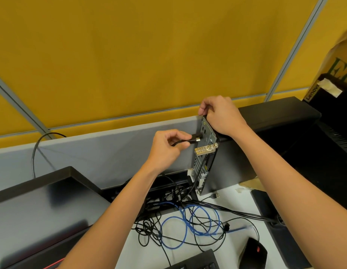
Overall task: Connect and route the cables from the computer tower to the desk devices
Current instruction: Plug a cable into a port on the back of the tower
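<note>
A black computer tower (234, 162) stands on the white desk (238, 202) with its metal rear panel (204, 133) facing left. My left hand (167, 148) pinches a black cable plug (196, 138) whose metal tip sits just short of the panel's upper ports. Over the tower's top rear corner my right hand (221, 115) grips the case. A brass combination lock (205, 149) hangs on the panel below the plug. The held black cable (36, 152) loops left over the grey partition.
A tangle of black cables and a blue network cable (188, 226) lies on the desk below the tower, with a loose USB plug (215, 196). A black monitor (42, 206) stands left, a mouse (253, 253) and keyboard (198, 261) in front, a cardboard box (335, 74) at right.
</note>
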